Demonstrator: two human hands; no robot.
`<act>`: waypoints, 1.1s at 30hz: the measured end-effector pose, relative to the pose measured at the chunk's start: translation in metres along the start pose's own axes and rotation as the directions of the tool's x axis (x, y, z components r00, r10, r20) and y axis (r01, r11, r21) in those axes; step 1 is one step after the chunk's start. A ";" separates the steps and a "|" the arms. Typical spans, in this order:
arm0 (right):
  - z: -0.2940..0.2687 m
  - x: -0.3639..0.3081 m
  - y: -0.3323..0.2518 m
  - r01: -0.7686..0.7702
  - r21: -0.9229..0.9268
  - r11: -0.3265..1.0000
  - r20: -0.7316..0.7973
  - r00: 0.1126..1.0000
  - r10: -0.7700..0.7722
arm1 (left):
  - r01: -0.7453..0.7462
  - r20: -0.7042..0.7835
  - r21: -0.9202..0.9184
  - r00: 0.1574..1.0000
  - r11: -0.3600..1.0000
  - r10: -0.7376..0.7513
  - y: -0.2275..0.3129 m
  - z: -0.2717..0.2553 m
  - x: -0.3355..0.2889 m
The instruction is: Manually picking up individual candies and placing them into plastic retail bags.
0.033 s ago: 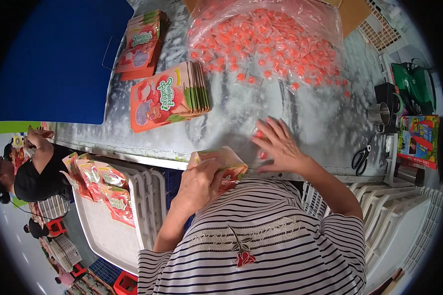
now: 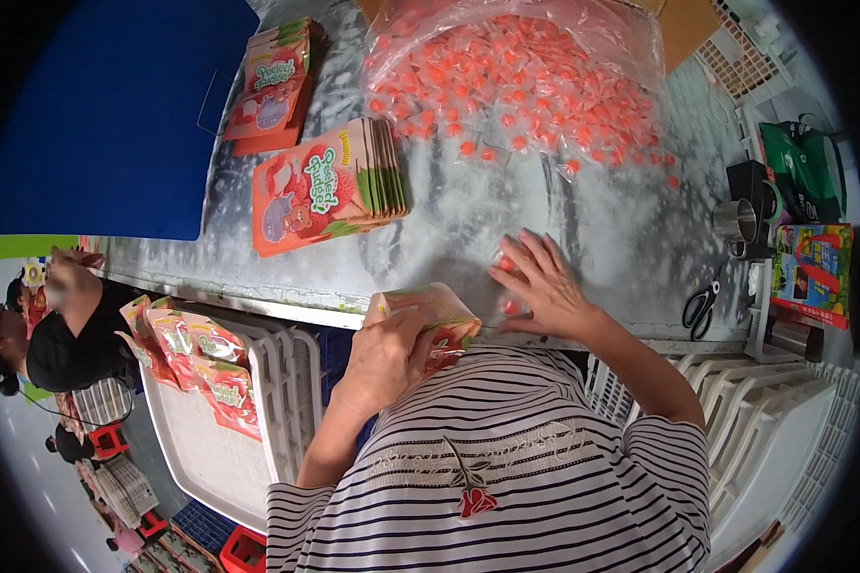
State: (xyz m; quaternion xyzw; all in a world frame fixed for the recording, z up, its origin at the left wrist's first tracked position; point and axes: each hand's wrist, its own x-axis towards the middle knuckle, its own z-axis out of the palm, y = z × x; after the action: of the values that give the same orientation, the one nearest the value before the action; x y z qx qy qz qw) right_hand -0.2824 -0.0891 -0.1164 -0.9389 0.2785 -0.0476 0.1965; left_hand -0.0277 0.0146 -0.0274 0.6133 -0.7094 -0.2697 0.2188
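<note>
While the left hand [image 2: 382, 355] pinches a pouch [image 2: 438, 306] at the table's [image 2: 631, 239] front edge, seemingly to steady it, the right hand [image 2: 550, 298] spreads loosely beside candies [image 2: 509, 307], perhaps keeping them within reach of it.

One held pouch [image 2: 452, 323], two tabletop pouch stacks [image 2: 320, 186], one pair of scissors [image 2: 701, 310].

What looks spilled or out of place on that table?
One red sweet lies apart on the table, right of the heap, and a few others straggle along the heap's front edge. They look slightly untidy, perhaps spilled from the clear bag. I see no obvious damage.
</note>
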 end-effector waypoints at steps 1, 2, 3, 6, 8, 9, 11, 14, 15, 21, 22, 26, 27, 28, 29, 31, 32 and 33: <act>0.007 -0.005 0.000 0.003 -0.022 1.000 -0.068 0.998 -0.005 | 0.008 0.018 0.003 1.000 1.000 -0.008 0.001 -0.001 0.002; 0.013 -0.007 0.001 0.005 -0.044 0.999 -0.136 0.991 -0.011 | 0.016 0.036 0.006 0.999 1.000 -0.017 0.003 -0.002 0.004; 0.018 -0.006 0.002 0.003 -0.044 0.999 -0.138 0.990 -0.009 | 0.014 0.037 0.007 0.999 1.000 -0.015 0.003 -0.003 0.006; 0.026 0.001 0.006 0.004 -0.066 0.998 -0.234 0.972 -0.020 | -0.057 0.030 -0.004 0.998 0.998 0.057 0.006 -0.007 0.010; 0.027 0.008 0.010 -0.029 -0.077 0.997 -0.260 0.966 0.008 | -0.062 0.013 -0.003 0.998 0.998 0.062 0.008 -0.010 0.012; 0.017 0.015 0.015 0.015 -0.166 0.986 -0.351 0.933 -0.074 | -0.059 0.008 0.001 0.998 0.998 0.059 0.008 -0.009 0.013; 0.016 0.025 0.020 -0.053 0.162 0.985 -0.404 0.907 0.115 | -0.141 -0.036 0.046 0.989 0.989 0.143 0.005 -0.007 0.016; 0.007 0.037 0.021 -0.074 0.581 0.810 -0.412 0.832 0.371 | -0.092 0.051 0.051 0.995 0.994 0.089 0.003 -0.001 0.020; -0.015 0.041 0.007 -0.124 0.839 0.530 -0.153 0.880 0.449 | -0.112 0.022 0.042 0.994 0.993 0.111 0.004 0.000 0.020; -0.090 0.062 -0.046 -0.363 0.850 0.381 0.347 0.931 0.114 | -0.149 0.116 -0.028 0.982 0.988 0.152 0.016 -0.001 0.025; -0.090 0.064 -0.043 -0.362 0.851 0.381 0.344 0.932 0.116 | -0.153 0.117 -0.027 0.981 0.988 0.155 0.020 -0.002 0.026; -0.086 0.067 -0.042 -0.242 0.511 0.825 0.254 0.959 0.124 | -0.254 0.107 -0.099 0.959 0.962 0.264 0.026 0.001 0.027; -0.086 0.068 -0.044 -0.180 0.447 0.876 0.227 0.970 0.083 | -0.282 0.103 -0.094 0.951 0.955 0.291 0.025 0.003 0.026; -0.088 0.070 -0.046 -0.179 0.446 0.877 0.229 0.970 0.081 | -0.282 0.100 -0.095 0.952 0.955 0.291 0.023 0.005 0.025; -0.092 0.073 -0.050 -0.161 0.405 0.900 0.282 0.958 0.044 | -0.235 0.147 -0.099 0.958 0.967 0.248 0.022 0.007 0.025; -0.096 0.076 -0.050 -0.142 0.366 0.920 0.336 0.942 0.012 | -0.188 0.195 -0.103 0.959 0.977 0.205 0.022 0.008 0.024; -0.098 0.079 -0.045 -0.214 0.438 0.873 0.381 0.924 0.035 | -0.233 0.139 -0.118 0.959 0.965 0.248 0.024 0.009 0.026; -0.100 0.082 -0.041 -0.283 0.502 0.817 0.426 0.903 0.051 | -0.276 0.079 -0.130 0.955 0.952 0.287 0.025 0.009 0.027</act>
State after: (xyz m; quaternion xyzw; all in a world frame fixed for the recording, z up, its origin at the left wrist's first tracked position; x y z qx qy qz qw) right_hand -0.2124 -0.1366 -0.0102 -0.8027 0.2906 0.0814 0.5143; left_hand -0.0563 -0.0082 -0.0188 0.4781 -0.7823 -0.3064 0.2559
